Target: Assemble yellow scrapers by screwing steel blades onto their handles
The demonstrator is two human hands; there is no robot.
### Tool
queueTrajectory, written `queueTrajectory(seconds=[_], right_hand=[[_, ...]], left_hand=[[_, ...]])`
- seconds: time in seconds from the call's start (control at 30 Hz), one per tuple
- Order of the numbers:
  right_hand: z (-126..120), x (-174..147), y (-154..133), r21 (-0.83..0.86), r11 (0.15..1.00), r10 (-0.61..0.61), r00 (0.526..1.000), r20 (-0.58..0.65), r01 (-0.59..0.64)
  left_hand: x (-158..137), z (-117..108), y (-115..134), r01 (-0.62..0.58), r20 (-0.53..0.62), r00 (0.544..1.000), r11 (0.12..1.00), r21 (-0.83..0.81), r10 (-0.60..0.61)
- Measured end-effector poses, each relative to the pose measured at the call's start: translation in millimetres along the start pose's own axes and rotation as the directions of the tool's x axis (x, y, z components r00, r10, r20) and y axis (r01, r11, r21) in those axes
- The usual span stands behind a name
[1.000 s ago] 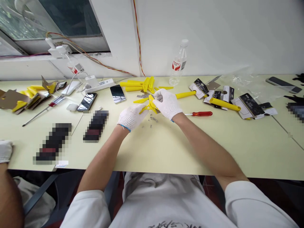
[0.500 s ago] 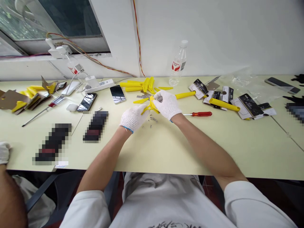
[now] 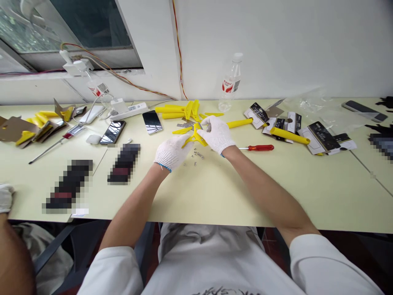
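My left hand [image 3: 173, 152], in a white knitted glove, is closed around the lower left part of a yellow plastic scraper head [image 3: 199, 137]. My right hand [image 3: 217, 134], gloved alike, has its thumb and fingers bent against the head's upper right side. A grey strip like a blade shows along the head's top edge; the fingertips partly hide it. Just below lie several small screws [image 3: 199, 155]. Flat grey blades [image 3: 186, 123] and loose yellow scraper parts [image 3: 181, 131] lie behind the hands. A red-handled screwdriver [image 3: 260, 148] rests right of my right wrist.
Yellow handles [image 3: 168, 110] and a phone [image 3: 152, 122] lie behind. A plastic bottle [image 3: 229, 88] stands near the wall. Printed cartons [image 3: 319, 135] spread rightward. Leftward are another phone [image 3: 112, 132], a power strip [image 3: 132, 110], a long screwdriver [image 3: 49, 149] and another person's gloved hand [image 3: 5, 198].
The scraper head has turned slightly between my hands, and the grey strip along its top shows more clearly. My right fingers have shifted a little; the left hand has barely moved.
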State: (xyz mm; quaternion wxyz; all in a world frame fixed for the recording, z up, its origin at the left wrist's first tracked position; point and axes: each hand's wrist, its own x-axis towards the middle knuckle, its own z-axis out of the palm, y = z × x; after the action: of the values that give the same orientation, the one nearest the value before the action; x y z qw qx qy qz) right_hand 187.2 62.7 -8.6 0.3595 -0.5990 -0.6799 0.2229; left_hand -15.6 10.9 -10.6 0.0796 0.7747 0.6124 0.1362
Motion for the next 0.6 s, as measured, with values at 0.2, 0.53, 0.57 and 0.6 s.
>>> queueTrajectory(seconds=[0.2,0.53,0.57,0.6], right_hand=[[-14,2,2,0.181,0.965,0.135,0.954,0.269,-0.188],[-20,3,5,0.117,0.991,0.044,0.981,0.19,-0.067],[-20,3,5,0.107,0.993,0.037,0.981,0.19,-0.058],[-20,2,6,0.103,0.993,0.033,0.979,0.199,-0.054]], left_hand=[[1,1,-7,-0.032,0.005,0.999,0.999,0.006,0.032],[2,2,-20,-0.195,-0.032,0.98,0.98,0.029,0.196],[2,1,-20,-0.188,-0.028,0.982,0.981,0.038,0.189],[2,1,-21,-0.18,-0.025,0.983,0.982,0.049,0.181]])
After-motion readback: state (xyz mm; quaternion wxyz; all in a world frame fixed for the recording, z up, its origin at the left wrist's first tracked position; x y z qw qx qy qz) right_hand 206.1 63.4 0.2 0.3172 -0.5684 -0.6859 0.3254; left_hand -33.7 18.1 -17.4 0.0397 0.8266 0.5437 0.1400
